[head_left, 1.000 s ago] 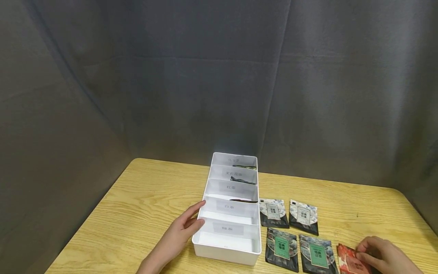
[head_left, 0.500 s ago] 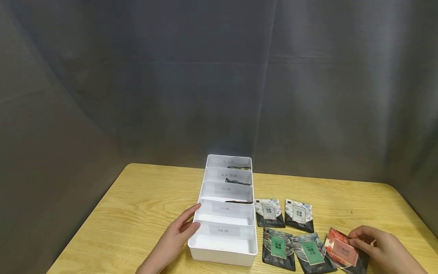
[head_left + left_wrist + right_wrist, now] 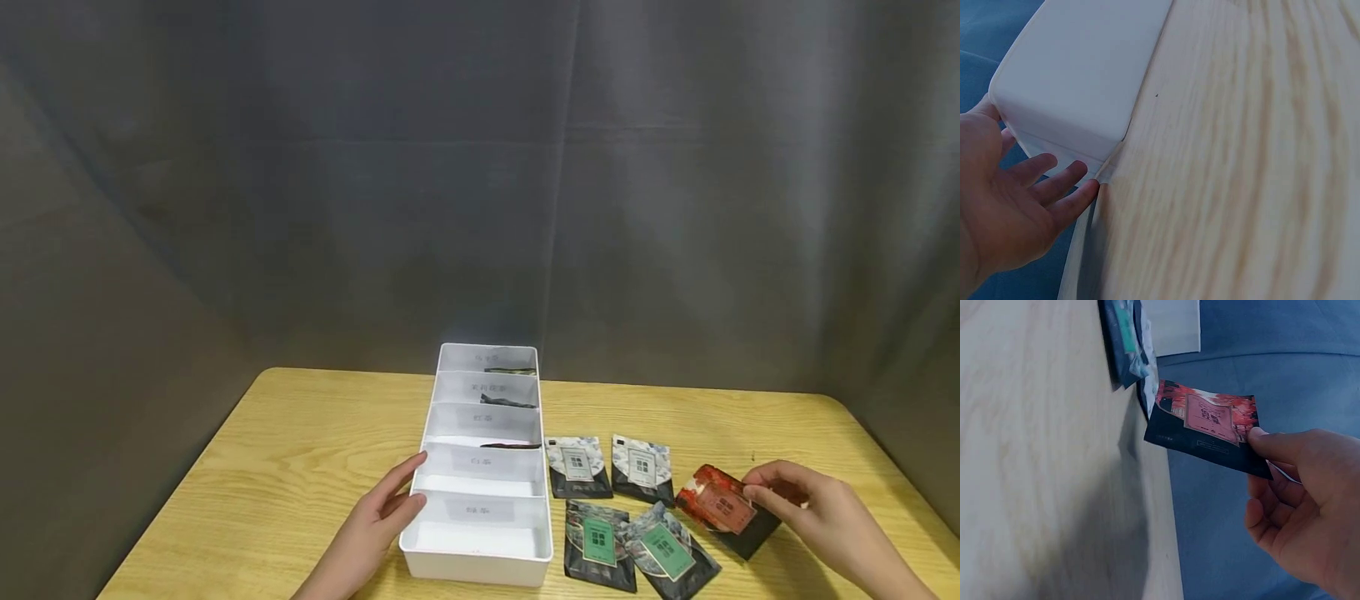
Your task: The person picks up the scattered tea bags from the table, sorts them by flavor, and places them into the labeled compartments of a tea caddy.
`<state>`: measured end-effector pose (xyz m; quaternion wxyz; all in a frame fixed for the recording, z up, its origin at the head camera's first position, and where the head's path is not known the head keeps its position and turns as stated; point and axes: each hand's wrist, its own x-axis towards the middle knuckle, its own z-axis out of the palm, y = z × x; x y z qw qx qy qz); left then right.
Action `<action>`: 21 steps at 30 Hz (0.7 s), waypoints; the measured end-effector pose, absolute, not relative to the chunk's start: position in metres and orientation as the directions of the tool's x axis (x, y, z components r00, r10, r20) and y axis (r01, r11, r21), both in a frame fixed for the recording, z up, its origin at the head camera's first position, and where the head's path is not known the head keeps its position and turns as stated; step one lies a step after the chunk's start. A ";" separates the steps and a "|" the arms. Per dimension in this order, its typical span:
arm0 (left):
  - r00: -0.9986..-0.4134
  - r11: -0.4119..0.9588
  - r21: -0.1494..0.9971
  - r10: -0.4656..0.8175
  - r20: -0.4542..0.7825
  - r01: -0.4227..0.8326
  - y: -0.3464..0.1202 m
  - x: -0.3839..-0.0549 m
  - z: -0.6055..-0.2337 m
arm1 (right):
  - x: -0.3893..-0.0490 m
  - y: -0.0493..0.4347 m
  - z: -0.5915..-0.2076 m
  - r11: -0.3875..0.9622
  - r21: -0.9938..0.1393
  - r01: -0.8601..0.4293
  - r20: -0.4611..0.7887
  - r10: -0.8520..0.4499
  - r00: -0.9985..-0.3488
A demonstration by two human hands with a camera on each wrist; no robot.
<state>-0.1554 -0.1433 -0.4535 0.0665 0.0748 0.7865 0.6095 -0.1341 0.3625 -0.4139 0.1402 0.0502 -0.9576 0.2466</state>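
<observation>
A red-and-black tea packet [image 3: 726, 510] is pinched between the thumb and fingers of my right hand [image 3: 825, 512]. In the right wrist view the packet [image 3: 1204, 428] is tilted, with my thumb across its corner. My left hand [image 3: 375, 521] touches the left wall of a long white divided box [image 3: 480, 571], fingertips right at the rim. The left wrist view shows that hand's fingers [image 3: 1060, 181] loosely extended along the box's outer side. Paper labels mark the box's compartments; a packet edge shows in each of the three far ones, and the two near ones show bare floors.
Two white-and-black tea packets [image 3: 577, 467] [image 3: 642, 469] lie right of the box. Nearer me are two green-labelled packets [image 3: 600, 543] [image 3: 670, 550], one tilted and overlapping the other. A grey curtain [image 3: 375, 192] hangs behind the wooden table [image 3: 300, 467].
My right hand has lifted the red tea packet and moved it left and away from me. The nearby green-labelled packet has turned askew. My left hand stays at the box while the view shifts.
</observation>
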 end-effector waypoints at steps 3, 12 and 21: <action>-0.982 0.234 0.972 0.190 -0.014 0.031 -0.143 -0.155 -0.455 | -0.136 0.357 -0.409 0.866 -0.458 -0.201 0.345 -0.035 -0.938; -0.984 0.230 0.973 0.177 -0.013 0.029 -0.144 -0.156 -0.456 | -0.143 0.342 -0.395 0.834 -0.468 -0.291 0.417 -0.082 -0.905; -0.984 0.247 0.968 0.180 -0.012 0.033 -0.142 -0.158 -0.456 | -0.151 0.327 -0.387 0.814 -0.495 -0.304 0.440 -0.066 -0.895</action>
